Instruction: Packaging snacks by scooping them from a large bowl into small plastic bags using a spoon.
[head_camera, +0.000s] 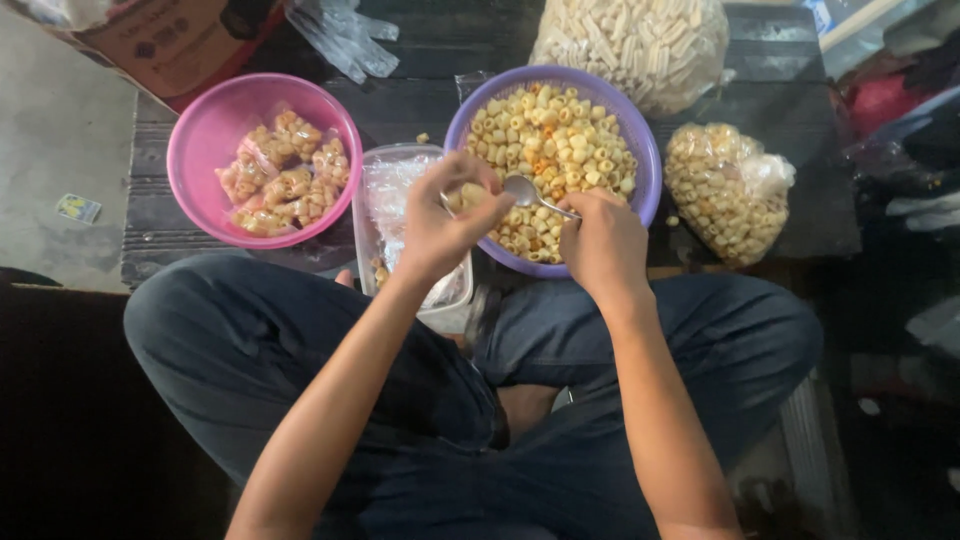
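Observation:
A purple bowl (645, 150) full of small yellow tube-shaped snacks (545, 135) stands on a dark low table. My right hand (603, 243) grips a metal spoon (522, 190) over the bowl's near edge. My left hand (440, 215) holds a small clear bag with a few snacks in it (468, 196), right at the spoon's tip. A clear plastic box (385, 185) of empty small bags lies under my left hand.
A pink bowl (205, 135) at the left holds several filled little bags. A tied bag of snacks (725, 190) lies at the right, a large sack of them (640, 45) behind. A cardboard box (170, 45) and loose plastic bags (345, 35) sit at the back left. My crossed legs (300, 340) are below.

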